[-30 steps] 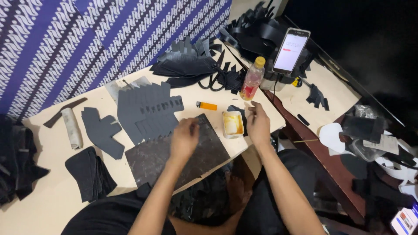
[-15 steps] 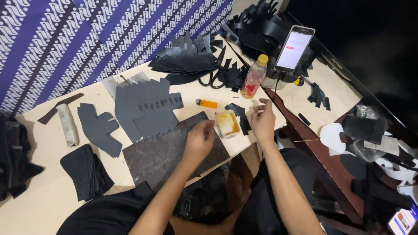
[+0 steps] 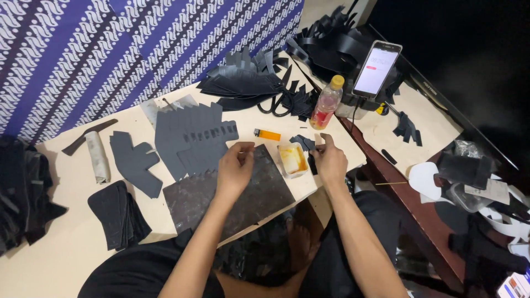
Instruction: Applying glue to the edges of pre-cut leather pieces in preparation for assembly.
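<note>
We see the left hand (image 3: pixel 234 168) curled, fingertips pinching at the far edge of one dark marbled slab (image 3: pixel 229 196) on the table (image 3: pixel 61 237). The right hand (image 3: pixel 329 160) rests half-closed beside one small glue tub (image 3: pixel 292 160); one orange lighter (image 3: pixel 267 134) and one bottle (image 3: pixel 326 104) lie beyond.

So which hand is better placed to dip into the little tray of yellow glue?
Probably the right hand: it rests right beside the tray, on its right. The left hand lies over the dark slab, farther off.
</note>
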